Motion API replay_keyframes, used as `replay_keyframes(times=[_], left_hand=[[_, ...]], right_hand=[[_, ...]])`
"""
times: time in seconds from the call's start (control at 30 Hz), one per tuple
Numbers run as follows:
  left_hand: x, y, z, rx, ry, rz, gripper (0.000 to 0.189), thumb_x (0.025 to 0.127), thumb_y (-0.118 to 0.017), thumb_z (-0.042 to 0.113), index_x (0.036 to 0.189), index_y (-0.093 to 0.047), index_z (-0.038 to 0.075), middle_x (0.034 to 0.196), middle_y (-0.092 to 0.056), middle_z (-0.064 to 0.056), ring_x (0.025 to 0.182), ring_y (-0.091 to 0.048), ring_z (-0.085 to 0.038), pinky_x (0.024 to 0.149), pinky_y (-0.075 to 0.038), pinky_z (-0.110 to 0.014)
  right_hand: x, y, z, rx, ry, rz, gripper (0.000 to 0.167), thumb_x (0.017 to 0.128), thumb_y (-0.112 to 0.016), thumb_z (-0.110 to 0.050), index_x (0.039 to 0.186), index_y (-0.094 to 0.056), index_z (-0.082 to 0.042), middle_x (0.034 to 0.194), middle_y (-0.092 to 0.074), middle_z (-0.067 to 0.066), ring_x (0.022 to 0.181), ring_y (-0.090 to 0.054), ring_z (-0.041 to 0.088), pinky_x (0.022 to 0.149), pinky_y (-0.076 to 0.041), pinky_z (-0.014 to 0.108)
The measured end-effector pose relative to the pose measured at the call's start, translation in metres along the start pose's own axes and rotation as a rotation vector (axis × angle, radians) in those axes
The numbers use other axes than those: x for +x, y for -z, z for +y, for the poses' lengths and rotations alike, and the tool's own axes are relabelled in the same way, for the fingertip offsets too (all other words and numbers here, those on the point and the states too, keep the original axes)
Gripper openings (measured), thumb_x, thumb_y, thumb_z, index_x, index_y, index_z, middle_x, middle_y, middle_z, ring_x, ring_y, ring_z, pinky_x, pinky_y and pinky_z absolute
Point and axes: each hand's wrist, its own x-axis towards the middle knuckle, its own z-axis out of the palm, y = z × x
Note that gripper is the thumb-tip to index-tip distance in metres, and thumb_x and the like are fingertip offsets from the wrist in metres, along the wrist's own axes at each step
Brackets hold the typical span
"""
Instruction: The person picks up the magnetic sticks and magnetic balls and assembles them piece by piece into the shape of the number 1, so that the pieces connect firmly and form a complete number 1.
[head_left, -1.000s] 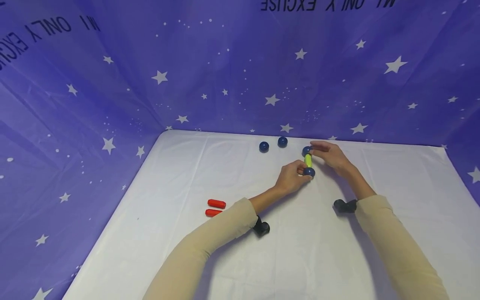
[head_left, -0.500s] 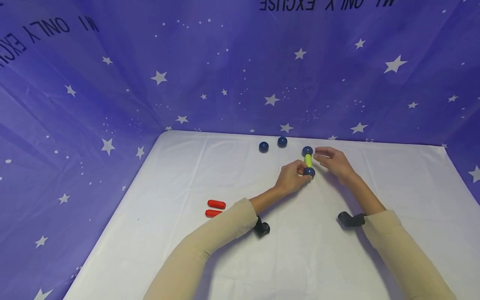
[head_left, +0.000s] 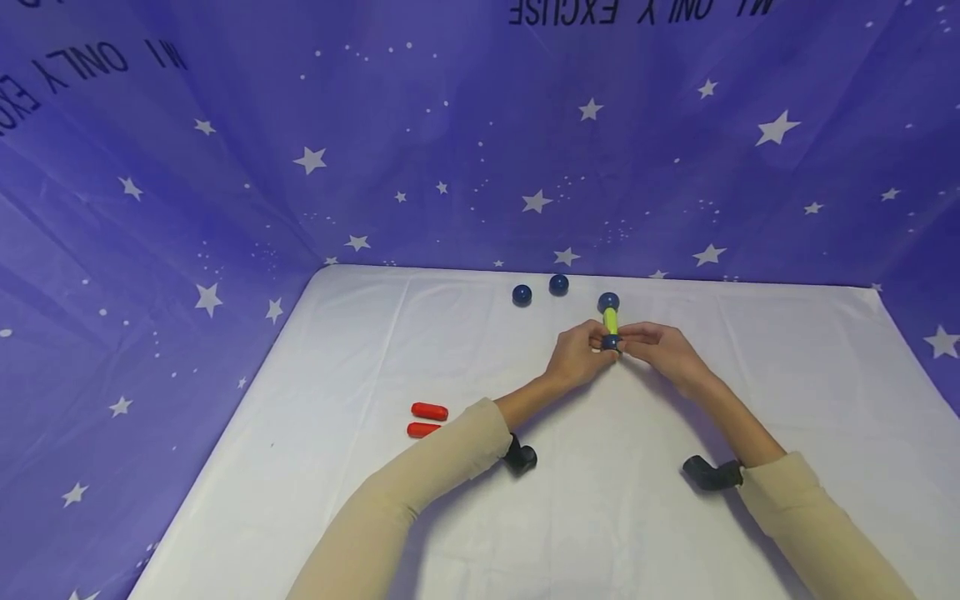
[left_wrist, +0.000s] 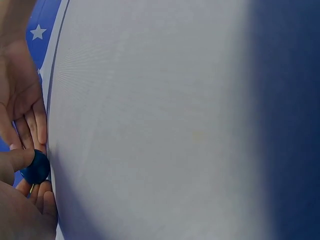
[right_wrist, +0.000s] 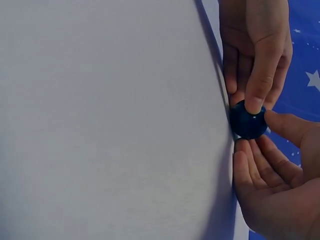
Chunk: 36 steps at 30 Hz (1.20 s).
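Observation:
A yellow-green rod (head_left: 611,322) lies between two dark blue balls, touching a far ball (head_left: 608,302) and a near ball (head_left: 611,342). From the left, my left hand (head_left: 576,360) pinches the near ball with thumb and fingers. My right hand (head_left: 667,354) holds the same ball from the right. In the right wrist view, both thumbs press on the blue ball (right_wrist: 248,120), and fingers reach round its far side. The left wrist view shows the blue ball (left_wrist: 36,167) between the two hands; the rod is mostly hidden there.
Two more blue balls, one on the left (head_left: 522,295) and one beside it (head_left: 558,285), rest near the table's back edge. Two red rods (head_left: 430,412) lie by the left sleeve, one partly covered by it. Starry purple cloth (head_left: 450,150) surrounds the white table (head_left: 615,517).
My right hand has left the far ball, drawn back toward me and taken hold of the near ball. The left hand keeps its grip on that ball.

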Motion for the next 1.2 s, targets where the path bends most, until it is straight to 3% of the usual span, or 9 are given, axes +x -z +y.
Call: replay_keyframes(times=[0.33,0.6,0.93,1.2], left_hand=[[-0.003,0.002,-0.002,-0.016,0.003,0.000,0.028,0.088,-0.079,0.016,0.107,-0.067,0.001,0.100,-0.072,-0.008,0.090,-0.069,-0.012,0.076,-0.046,-0.012],[-0.004,0.003,-0.001,0.007,-0.029,-0.006,0.027,0.090,-0.077,0.017,0.107,-0.066,0.000,0.101,-0.072,-0.009,0.091,-0.069,-0.013,0.075,-0.047,-0.013],[-0.003,0.002,-0.001,0.012,-0.036,-0.003,0.026,0.089,-0.077,0.017,0.107,-0.066,0.001,0.098,-0.072,-0.008,0.089,-0.069,-0.013,0.072,-0.046,-0.013],[-0.005,0.005,0.002,0.023,-0.065,-0.003,0.027,0.087,-0.077,0.010,0.110,-0.067,0.000,0.103,-0.072,-0.010,0.094,-0.069,-0.016,0.077,-0.047,-0.013]], right_hand=[[0.003,-0.002,0.009,0.013,0.015,0.014,0.051,0.094,-0.071,-0.026,0.133,-0.058,0.003,0.132,-0.060,0.024,0.129,-0.047,0.037,0.106,-0.031,0.054],[0.001,-0.004,0.010,0.053,0.047,0.008,0.047,0.094,-0.071,-0.023,0.130,-0.058,0.005,0.127,-0.063,0.022,0.123,-0.051,0.033,0.102,-0.034,0.044],[0.001,-0.002,0.013,0.064,0.058,0.011,0.042,0.094,-0.071,-0.021,0.127,-0.060,0.004,0.123,-0.066,0.020,0.121,-0.052,0.033,0.106,-0.033,0.048],[0.001,-0.001,0.013,0.068,0.050,0.013,0.042,0.094,-0.072,-0.021,0.126,-0.061,0.004,0.122,-0.067,0.019,0.120,-0.053,0.031,0.105,-0.033,0.047]])
